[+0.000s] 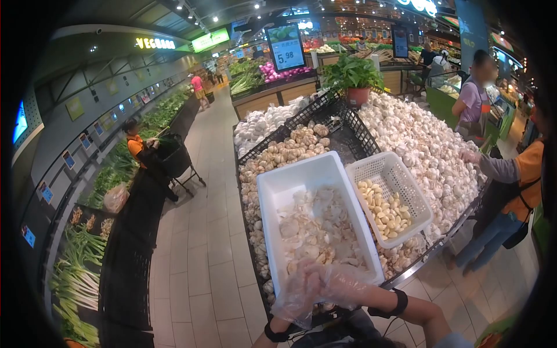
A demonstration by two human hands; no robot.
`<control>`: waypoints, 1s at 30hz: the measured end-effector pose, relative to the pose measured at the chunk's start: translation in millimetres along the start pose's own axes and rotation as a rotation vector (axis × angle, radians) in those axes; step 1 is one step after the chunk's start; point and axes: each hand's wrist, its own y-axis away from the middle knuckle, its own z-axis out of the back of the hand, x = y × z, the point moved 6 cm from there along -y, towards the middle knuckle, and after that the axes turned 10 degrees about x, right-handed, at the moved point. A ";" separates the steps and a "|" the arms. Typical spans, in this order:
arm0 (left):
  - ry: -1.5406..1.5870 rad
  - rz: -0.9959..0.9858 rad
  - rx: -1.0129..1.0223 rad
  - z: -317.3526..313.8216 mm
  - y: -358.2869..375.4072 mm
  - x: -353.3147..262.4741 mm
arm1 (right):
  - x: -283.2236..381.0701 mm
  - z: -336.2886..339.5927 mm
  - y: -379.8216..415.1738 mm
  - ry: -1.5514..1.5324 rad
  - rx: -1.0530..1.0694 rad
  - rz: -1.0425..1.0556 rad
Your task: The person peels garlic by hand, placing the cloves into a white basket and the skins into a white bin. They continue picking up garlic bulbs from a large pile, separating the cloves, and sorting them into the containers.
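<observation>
My left hand (297, 296) and my right hand (347, 285) wear clear plastic gloves and meet over the near end of a white foam box (268, 197). Their fingers are bent and pressed together; what they hold, if anything, is hidden by the gloves. Beneath and beyond them, garlic skins (316, 217) and papery scraps lie in the box. A white perforated basket (419, 200) stands to the right of the box, with peeled garlic cloves (383, 211) inside.
Whole garlic bulbs (412, 133) are heaped around the containers. Behind stand a black crate (348, 139) and a potted plant (357, 95). At right, a person in an orange top (525, 180) reaches toward the garlic. A tiled aisle (203, 232) runs along the left, with another person and a cart (174, 159).
</observation>
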 end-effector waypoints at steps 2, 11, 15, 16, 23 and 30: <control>-0.006 -0.067 0.036 -3.6 0.0 -2.6 | 7.7 -0.6 -0.2 -0.095 0.249 -0.070; -0.302 -0.057 0.007 4.2 5.0 -26.6 | 32.5 0.7 9.5 0.418 0.341 0.006; -0.356 -0.142 -0.064 1.5 11.2 -11.9 | 11.7 -11.8 5.9 0.237 0.239 -0.110; -0.347 -0.197 -0.055 0.9 11.7 -13.2 | 9.3 -12.4 4.4 -0.083 0.190 -0.075; -0.270 -0.314 -0.128 2.2 8.6 -15.4 | 15.5 6.5 11.1 -0.106 -0.101 0.176; 0.373 -0.047 -0.270 0.7 4.7 19.1 | 22.3 32.0 7.0 -0.200 -0.131 -0.304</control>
